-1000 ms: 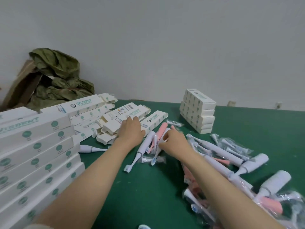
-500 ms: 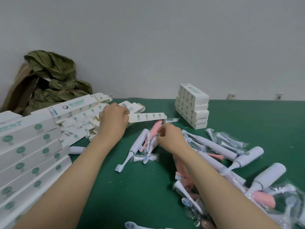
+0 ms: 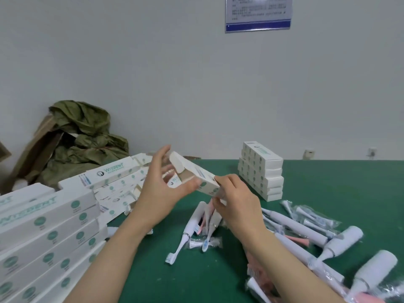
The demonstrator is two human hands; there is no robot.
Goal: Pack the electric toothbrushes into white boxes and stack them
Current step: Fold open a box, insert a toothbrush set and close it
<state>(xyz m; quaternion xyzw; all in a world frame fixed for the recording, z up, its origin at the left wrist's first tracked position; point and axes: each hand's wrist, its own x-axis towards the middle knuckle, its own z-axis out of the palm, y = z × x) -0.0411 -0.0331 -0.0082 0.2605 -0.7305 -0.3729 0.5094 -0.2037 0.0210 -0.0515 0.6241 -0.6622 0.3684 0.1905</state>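
Head camera looks down on two bare hands that hold one white box [image 3: 200, 174] in the air above the green table [image 3: 341, 193]. The left hand [image 3: 162, 194] grips the far part of the box. Its thumb presses from below and its fingers [image 3: 161, 155] stand spread beside the far end, where the end flap is open. The right hand [image 3: 237, 207] pinches the near end of the box between thumb and fingers. The far end of the box points away and to the left, and the box touches only the hands.

Directly below the hands a white toothbrush [image 3: 189, 235] lies on the table with its bristles toward the camera. A pink toothbrush [image 3: 205, 217] lies just beside it, next to small wrapped brush heads [image 3: 196, 244]. To the right a pile of toothbrushes [image 3: 306, 234], white and pink, some in clear wrap, spreads to the lower edge. Behind this pile, near the wall, stands a stack of closed boxes [image 3: 262, 171]. At the left a bigger stack of long boxes [image 3: 48, 235] fills the corner, and loose open boxes [image 3: 115, 178] lie behind it. An olive cloth [image 3: 85, 136] lies on brown cardboard at the wall, and a blue notice [image 3: 258, 14] hangs higher up.
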